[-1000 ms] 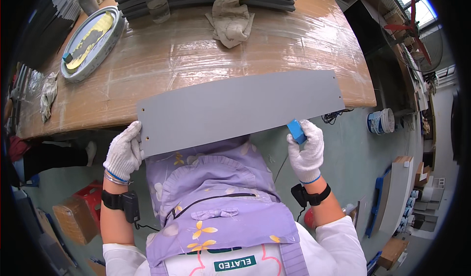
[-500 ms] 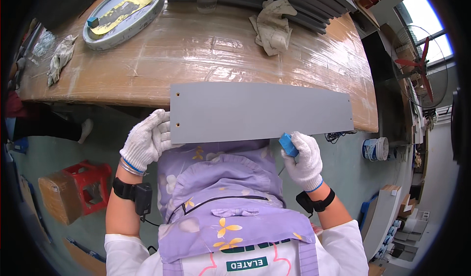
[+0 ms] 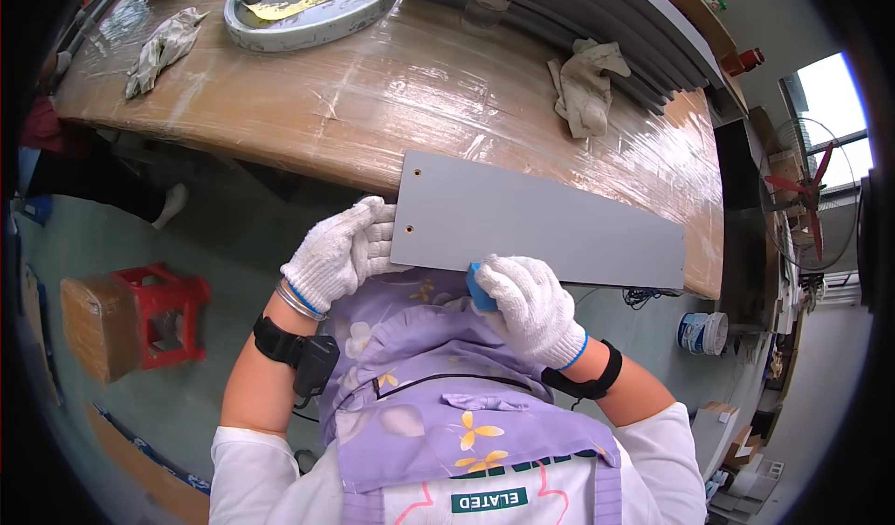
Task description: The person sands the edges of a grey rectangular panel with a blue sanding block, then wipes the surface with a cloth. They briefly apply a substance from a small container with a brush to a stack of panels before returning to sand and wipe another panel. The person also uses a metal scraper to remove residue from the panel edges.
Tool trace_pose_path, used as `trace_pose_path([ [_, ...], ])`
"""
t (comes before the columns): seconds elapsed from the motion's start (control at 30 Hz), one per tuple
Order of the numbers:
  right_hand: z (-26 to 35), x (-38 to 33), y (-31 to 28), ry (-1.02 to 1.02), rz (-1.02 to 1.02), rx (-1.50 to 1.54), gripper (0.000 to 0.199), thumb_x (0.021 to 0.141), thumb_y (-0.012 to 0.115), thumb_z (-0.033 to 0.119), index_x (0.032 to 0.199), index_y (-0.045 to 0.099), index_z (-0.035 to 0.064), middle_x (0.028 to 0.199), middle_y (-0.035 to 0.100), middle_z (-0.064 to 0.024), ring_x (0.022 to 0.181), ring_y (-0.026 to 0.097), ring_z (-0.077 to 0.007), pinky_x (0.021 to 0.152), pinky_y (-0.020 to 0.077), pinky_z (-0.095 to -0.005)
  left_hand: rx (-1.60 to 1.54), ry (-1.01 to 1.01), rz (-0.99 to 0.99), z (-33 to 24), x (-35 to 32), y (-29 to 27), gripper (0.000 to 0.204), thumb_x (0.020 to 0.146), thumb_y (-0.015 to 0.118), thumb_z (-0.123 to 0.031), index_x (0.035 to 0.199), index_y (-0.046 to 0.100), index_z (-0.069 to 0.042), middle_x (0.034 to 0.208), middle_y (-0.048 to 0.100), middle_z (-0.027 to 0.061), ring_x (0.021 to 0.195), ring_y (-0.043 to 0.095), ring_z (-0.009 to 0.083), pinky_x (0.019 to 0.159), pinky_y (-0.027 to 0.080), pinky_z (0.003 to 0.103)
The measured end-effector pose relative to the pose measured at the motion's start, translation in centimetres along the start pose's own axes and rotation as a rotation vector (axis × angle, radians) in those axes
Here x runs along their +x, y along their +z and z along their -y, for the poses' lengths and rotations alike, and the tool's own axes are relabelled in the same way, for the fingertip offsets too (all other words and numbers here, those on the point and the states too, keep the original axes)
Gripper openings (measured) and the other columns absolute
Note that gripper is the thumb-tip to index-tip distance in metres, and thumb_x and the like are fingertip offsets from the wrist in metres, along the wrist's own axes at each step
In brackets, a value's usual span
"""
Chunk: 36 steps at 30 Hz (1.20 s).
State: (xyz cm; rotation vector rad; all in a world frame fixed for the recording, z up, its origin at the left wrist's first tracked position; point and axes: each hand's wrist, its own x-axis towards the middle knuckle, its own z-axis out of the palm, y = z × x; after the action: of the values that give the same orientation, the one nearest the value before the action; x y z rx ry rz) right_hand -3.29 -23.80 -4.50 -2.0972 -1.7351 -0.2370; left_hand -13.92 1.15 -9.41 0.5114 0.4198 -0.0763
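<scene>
A long grey panel [image 3: 541, 222] with two small brass-ringed holes near its left end lies at the near edge of the table, partly overhanging it. My left hand [image 3: 340, 250], in a white knitted glove, grips the panel's left end; its fingertips pass out of sight at the edge. In my right hand [image 3: 531, 306], also gloved, is a small blue block [image 3: 479, 289], pinched between thumb and fingers. The block touches the panel's near long edge, left of its middle.
The table [image 3: 308, 119] is covered in clear film. On it are a round grey lid [image 3: 252, 35] with a yellow sheet and another blue block, crumpled cloths [image 3: 589, 87], a clear cup [image 3: 491, 5] and stacked grey panels [image 3: 597, 21]. A red stool [image 3: 172, 315] stands at left; another person's leg [image 3: 112, 185] shows.
My right hand has brought the blue block leftward along the panel's near edge. My left hand keeps its grip at the left end. The whole view has turned and shifted slightly.
</scene>
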Motion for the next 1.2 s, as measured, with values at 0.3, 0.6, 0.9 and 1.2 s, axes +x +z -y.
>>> trace_pose_path([
  [0.3, 2.1, 2.9, 1.9, -0.058, 0.012, 0.018, 0.058, 0.065, 0.076, 0.012, 0.119, 0.056, 0.0054, 0.113, 0.062, -0.0145, 0.099, 0.062, -0.0317, 0.085, 0.049, -0.0421, -0.105, -0.032, 0.125, 0.2, 0.1, -0.9, 0.037, 0.104, 0.041, -0.03, 0.122, 0.051, 0.0, 0.123, 0.059, 0.0224, 0.106, 0.064, 0.0293, 0.088, 0.055, 0.043],
  [0.6, 2.9, 4.6, 1.9, -0.143, 0.189, -0.024, 0.056, 0.069, 0.071, 0.018, 0.121, 0.056, 0.0063, 0.117, 0.059, -0.0132, 0.105, 0.059, -0.0306, 0.089, 0.0465, -0.0431, -0.101, 0.008, 0.106, 0.4, -0.7, -0.6, 0.038, 0.105, 0.035, -0.035, 0.123, 0.049, -0.004, 0.132, 0.053, 0.0222, 0.113, 0.06, 0.0334, 0.096, 0.051, 0.045],
  [0.9, 4.2, 6.6, 3.3, -0.238, 0.095, -0.024, 0.052, 0.073, 0.065, 0.018, 0.122, 0.056, 0.0035, 0.113, 0.058, -0.0129, 0.1, 0.06, -0.0292, 0.087, 0.0479, -0.0413, -0.127, 0.092, 0.007, 1.0, -0.4, -0.4, 0.05, 0.104, 0.04, -0.037, 0.132, 0.043, 0.005, 0.131, 0.054, 0.0242, 0.116, 0.058, 0.0329, 0.099, 0.049, 0.043],
  [1.2, -3.2, -6.9, -2.5, 0.129, -0.12, -0.16, 0.056, 0.066, 0.074, 0.002, 0.119, 0.054, 0.0061, 0.113, 0.06, -0.0144, 0.097, 0.062, -0.0318, 0.083, 0.0504, -0.042, 0.02, -0.055, -0.076, 0.2, -0.7, 1.0, 0.063, 0.102, 0.039, -0.046, 0.135, 0.041, 0.007, 0.128, 0.056, 0.0252, 0.111, 0.062, 0.0367, 0.099, 0.048, 0.051],
])
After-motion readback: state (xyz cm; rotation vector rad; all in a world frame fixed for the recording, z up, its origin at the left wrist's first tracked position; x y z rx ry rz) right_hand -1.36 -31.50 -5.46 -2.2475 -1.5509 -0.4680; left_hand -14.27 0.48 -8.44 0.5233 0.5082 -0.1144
